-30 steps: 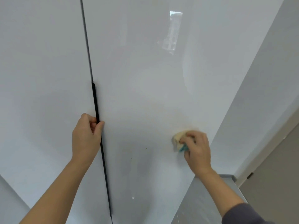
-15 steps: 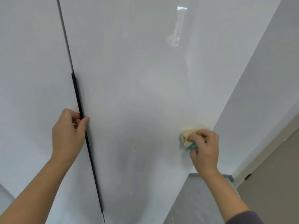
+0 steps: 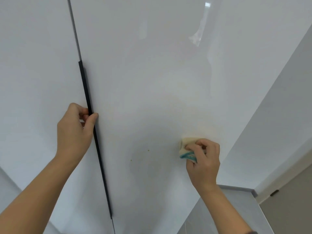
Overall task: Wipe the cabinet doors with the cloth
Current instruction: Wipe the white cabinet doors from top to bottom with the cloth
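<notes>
Two glossy white cabinet doors fill the view, the right door (image 3: pixel 152 73) and the left door (image 3: pixel 33 65), split by a narrow gap. A long black handle strip (image 3: pixel 85 88) runs down the right door's left edge. My left hand (image 3: pixel 74 132) grips that handle, thumb on the door face and fingers curled behind the edge. My right hand (image 3: pixel 204 159) holds a bunched cream cloth with a teal edge (image 3: pixel 185 146) and presses it against the right door's lower right area. Two small yellowish specks (image 3: pixel 148 150) sit on the door between my hands.
A white side wall (image 3: pixel 278 115) meets the cabinet on the right. Below it lie a grey floor (image 3: pixel 228 208) with a grey skirting, and a beige door (image 3: pixel 290 208) in a pale frame at the lower right corner.
The cloth and my right hand stay in the lower right part of the door, with only small shifts. My left hand keeps its grip on the handle. The camera view has swung slightly.
</notes>
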`<action>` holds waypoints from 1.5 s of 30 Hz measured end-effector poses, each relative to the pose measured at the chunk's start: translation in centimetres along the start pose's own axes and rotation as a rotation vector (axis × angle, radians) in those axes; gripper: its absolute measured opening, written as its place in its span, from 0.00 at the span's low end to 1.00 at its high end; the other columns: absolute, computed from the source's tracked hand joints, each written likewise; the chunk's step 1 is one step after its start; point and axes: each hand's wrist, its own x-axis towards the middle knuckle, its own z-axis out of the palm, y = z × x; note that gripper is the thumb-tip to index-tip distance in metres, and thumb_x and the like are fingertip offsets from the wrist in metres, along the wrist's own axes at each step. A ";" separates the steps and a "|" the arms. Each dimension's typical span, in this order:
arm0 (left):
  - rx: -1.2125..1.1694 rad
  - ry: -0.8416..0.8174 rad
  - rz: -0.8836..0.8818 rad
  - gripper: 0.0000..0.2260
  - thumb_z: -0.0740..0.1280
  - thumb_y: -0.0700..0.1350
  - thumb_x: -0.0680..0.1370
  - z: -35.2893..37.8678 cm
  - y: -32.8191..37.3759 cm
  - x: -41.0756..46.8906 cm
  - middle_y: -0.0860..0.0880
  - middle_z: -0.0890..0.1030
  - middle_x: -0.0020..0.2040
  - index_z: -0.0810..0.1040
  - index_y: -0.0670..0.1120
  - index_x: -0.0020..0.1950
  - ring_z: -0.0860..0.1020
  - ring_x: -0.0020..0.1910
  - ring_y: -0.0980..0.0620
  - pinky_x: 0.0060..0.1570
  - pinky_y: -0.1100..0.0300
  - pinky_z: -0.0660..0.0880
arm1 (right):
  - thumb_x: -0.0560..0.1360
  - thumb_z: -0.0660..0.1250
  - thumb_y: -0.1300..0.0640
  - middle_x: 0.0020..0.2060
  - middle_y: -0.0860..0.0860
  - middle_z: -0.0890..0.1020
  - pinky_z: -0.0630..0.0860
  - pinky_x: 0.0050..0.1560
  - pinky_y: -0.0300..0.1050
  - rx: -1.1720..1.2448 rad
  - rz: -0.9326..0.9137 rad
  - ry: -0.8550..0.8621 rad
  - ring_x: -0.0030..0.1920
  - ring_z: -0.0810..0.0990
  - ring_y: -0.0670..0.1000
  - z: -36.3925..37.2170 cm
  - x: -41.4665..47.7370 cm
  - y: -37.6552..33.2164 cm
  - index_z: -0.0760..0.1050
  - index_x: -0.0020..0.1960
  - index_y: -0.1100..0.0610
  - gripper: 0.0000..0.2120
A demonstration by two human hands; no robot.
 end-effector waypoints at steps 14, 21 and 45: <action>0.006 0.013 0.276 0.06 0.70 0.44 0.77 0.5 -4.5 -0.1 0.56 0.73 0.41 0.73 0.49 0.47 0.71 0.40 0.56 0.42 0.68 0.68 | 0.62 0.69 0.72 0.50 0.48 0.74 0.75 0.38 0.47 0.057 -0.203 -0.007 0.47 0.73 0.54 9.1 -3.9 -8.7 0.81 0.44 0.56 0.16; 0.061 0.192 0.521 0.13 0.66 0.48 0.77 2.3 -9.0 -1.4 0.50 0.73 0.58 0.78 0.45 0.60 0.71 0.59 0.49 0.60 0.58 0.64 | 0.65 0.67 0.71 0.51 0.53 0.81 0.74 0.46 0.45 0.180 -0.262 0.269 0.52 0.72 0.54 8.9 6.9 -15.3 0.83 0.50 0.60 0.16; 0.092 0.269 0.749 0.20 0.51 0.52 0.83 7.6 -20.9 -5.3 0.53 0.60 0.78 0.68 0.55 0.74 0.53 0.79 0.54 0.75 0.43 0.47 | 0.69 0.63 0.60 0.49 0.46 0.83 0.78 0.40 0.49 0.158 -0.615 0.194 0.49 0.76 0.53 17.0 -4.2 -13.6 0.80 0.49 0.57 0.10</action>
